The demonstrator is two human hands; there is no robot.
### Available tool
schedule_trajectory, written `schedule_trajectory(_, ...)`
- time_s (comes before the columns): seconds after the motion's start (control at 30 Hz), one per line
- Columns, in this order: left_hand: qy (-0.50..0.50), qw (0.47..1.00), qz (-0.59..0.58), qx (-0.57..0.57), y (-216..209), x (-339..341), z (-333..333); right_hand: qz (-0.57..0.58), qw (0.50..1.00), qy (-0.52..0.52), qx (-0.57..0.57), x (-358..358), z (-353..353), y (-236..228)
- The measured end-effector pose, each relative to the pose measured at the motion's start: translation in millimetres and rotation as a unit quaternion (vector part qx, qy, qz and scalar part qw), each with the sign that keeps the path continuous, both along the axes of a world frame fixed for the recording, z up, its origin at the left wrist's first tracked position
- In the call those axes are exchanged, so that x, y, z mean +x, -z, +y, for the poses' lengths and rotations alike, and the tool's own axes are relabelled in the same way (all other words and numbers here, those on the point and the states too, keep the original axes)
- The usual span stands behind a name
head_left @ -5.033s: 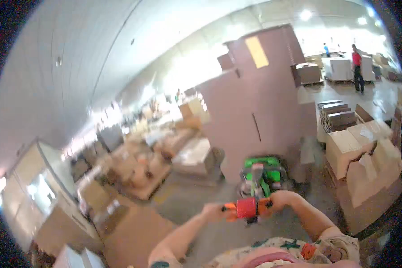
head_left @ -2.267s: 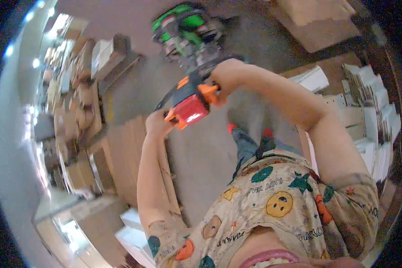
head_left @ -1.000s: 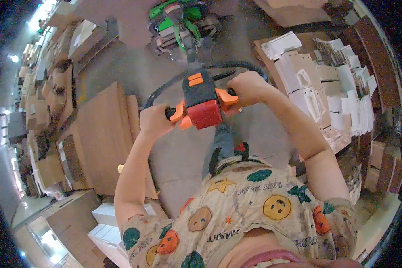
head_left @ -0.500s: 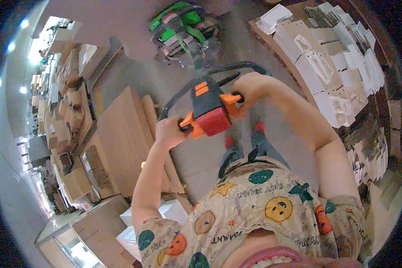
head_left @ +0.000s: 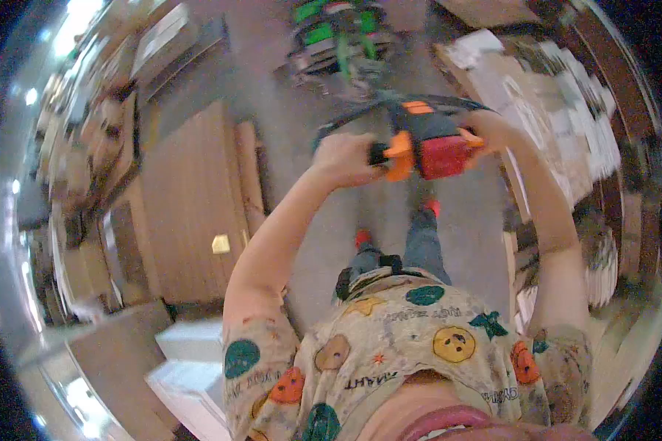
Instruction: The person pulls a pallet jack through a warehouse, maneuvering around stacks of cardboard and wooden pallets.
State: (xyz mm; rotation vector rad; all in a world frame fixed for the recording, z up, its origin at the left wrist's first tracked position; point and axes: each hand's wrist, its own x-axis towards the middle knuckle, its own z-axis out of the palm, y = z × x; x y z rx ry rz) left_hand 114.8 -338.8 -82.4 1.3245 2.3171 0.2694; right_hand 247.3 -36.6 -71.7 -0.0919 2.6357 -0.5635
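Both my arms reach forward to the control handle [head_left: 430, 132] of a pallet truck, black with orange levers and a red end block. My left hand [head_left: 344, 160] is wrapped round the left grip, close to an orange lever. On the opposite grip my right hand [head_left: 495, 131] is closed, its fingers partly hidden and blurred. The truck's green and black body [head_left: 338, 37] stands ahead at the top of the view, joined to the handle by a shaft.
Brown flat boards [head_left: 187, 198] are stacked at the left. White boxes [head_left: 191, 367] lie at the lower left. Stacks of white and brown cardboard [head_left: 559, 110] line the right side. Grey floor [head_left: 309, 242] runs between the stacks, with my feet on it.
The handle and both hands have swung to the right and straightened in view. The truck body has shifted right and up. The surroundings are smeared by motion.
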Motion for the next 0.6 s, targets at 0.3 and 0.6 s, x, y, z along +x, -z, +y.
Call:
schedule_trajectory(0.3, 0.071, 0.997, 0.011, 0.041, -17, 55, -91, -0.039, 0.998, -0.047, -0.025, 84, -48, 48)
schedule_trajectory(0.6, 0.069, 0.998, -0.01, 0.0, 57, 53, -175, -0.011, 0.994, 0.042, -0.097, 84, -161, 116)
